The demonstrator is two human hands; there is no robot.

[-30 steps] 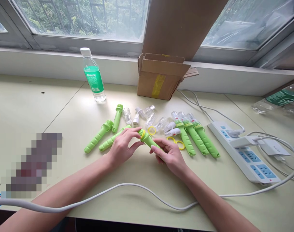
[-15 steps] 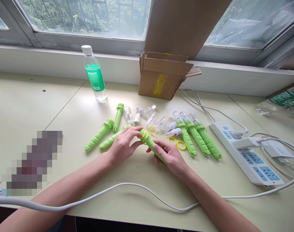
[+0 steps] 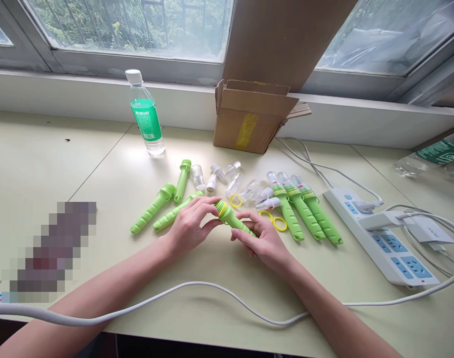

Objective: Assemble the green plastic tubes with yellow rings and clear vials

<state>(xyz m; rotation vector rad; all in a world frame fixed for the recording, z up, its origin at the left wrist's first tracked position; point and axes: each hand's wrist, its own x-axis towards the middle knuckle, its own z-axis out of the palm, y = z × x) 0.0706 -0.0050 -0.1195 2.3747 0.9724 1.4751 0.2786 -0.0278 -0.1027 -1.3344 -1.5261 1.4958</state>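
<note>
My right hand [image 3: 266,242] is wrapped round the shaft of a green ribbed handle [image 3: 232,220] with a yellow ring on its threaded top. My left hand [image 3: 191,223] pinches that top end with thumb and fingers. Three bare green handles [image 3: 155,206] lie just left of my hands. Three finished handles with clear caps [image 3: 303,211] lie in a row to the right. Clear caps and white plugs [image 3: 230,181] are scattered beyond my hands, with yellow rings [image 3: 273,220] beside them.
A water bottle with a green label [image 3: 146,117] stands at the back left, an open cardboard box [image 3: 251,117] by the window sill. A white power strip [image 3: 379,241] lies at the right. A white cable [image 3: 212,291] runs across the near table edge.
My hands stay on the green handle; the fingers have shifted slightly round it and its top end has turned a little. Nothing else on the table has moved.
</note>
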